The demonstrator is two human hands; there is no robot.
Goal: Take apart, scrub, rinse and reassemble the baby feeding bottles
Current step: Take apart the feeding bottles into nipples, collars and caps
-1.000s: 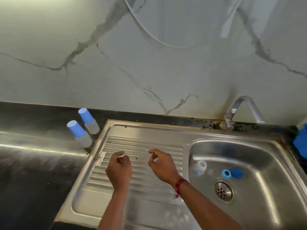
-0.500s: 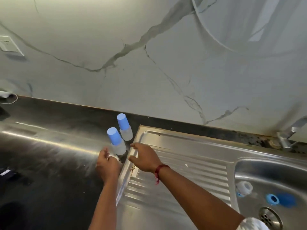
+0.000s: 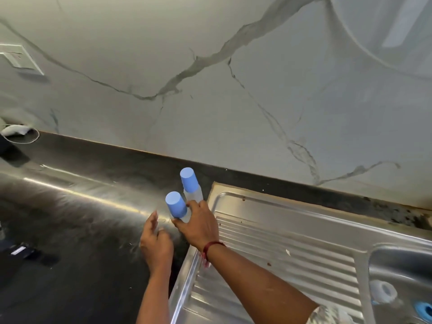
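Two clear baby bottles with blue caps stand on the dark counter just left of the sink unit. My right hand (image 3: pixel 197 224) wraps its thumb and fingers round the body of the near bottle (image 3: pixel 176 205). The far bottle (image 3: pixel 189 182) stands right behind it, touching or nearly touching my fingertips. My left hand (image 3: pixel 155 244) hovers beside the near bottle with its fingers relaxed, holding nothing. In the sink basin at the lower right lie a clear bottle body (image 3: pixel 383 291) and a blue ring (image 3: pixel 424 309).
The ribbed steel drainboard (image 3: pixel 292 251) stretches right of the bottles toward the basin. Dark counter (image 3: pixel 70 230) extends to the left, with a small dark object (image 3: pixel 22 251) near its edge. A marble wall rises behind. A wall socket (image 3: pixel 18 59) sits at upper left.
My view has swung left. Both hands moved from over the drainboard to the bottles, and my right hand has closed round the near bottle.
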